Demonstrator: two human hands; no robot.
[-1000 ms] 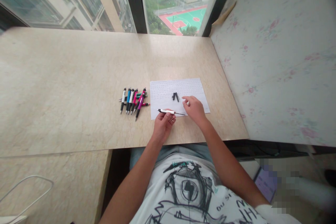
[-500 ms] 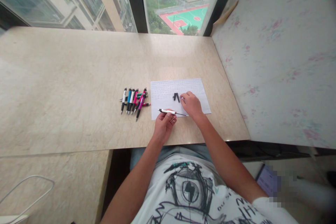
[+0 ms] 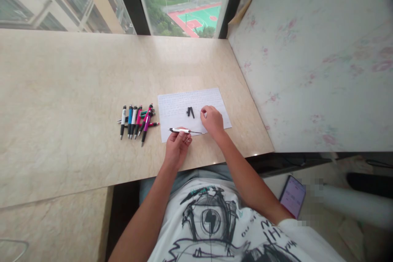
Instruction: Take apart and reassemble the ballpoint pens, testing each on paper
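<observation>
My left hand (image 3: 178, 147) grips a white and black pen barrel (image 3: 183, 130) between thumb and fingers, near the front edge of the written sheet of paper (image 3: 172, 110). From the barrel's right end a thin dark refill (image 3: 196, 132) sticks out, pointing right. Over the sheet's right part, my right hand (image 3: 212, 120) is closed in a pinch; whatever its fingertips hold is too small to make out. Just left of those fingertips, a few small black pen parts (image 3: 190, 112) lie on the paper.
Left of the paper lies a pile of several assembled pens (image 3: 135, 125), white, blue, pink, purple and others, some crossing. A patterned wall (image 3: 294, 61) bounds the marble-look tabletop (image 3: 76, 86) on the right. Windows stand behind it. Below right is a phone (image 3: 292, 196).
The camera view has turned to the right, so the scene sits further left. My right hand has drawn slightly away from the black parts. The left hand still holds the pen barrel.
</observation>
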